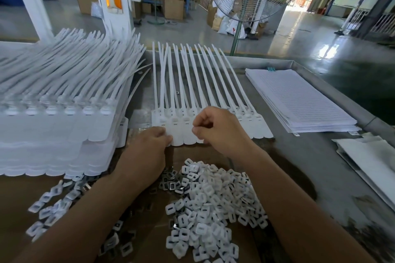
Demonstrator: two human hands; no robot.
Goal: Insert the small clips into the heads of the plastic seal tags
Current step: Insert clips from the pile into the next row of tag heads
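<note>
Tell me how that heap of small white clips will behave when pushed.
The heap of clips is loose, so it would probably spread rather than slide whole. Pieces look small, flat and light: likely to skid on the cardboard, not roll.

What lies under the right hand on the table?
The row of seal tags lies under the right hand. Its curled fingers cover several tag heads, so any clip in them is hidden.

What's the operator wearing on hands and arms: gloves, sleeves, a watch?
Nothing worn that shows. The left hand and right hand are bare, with no gloves, rings or tape visible. The left forearm and right forearm are bare to the frame's edge: no sleeves, watch or wristband in view.
</note>
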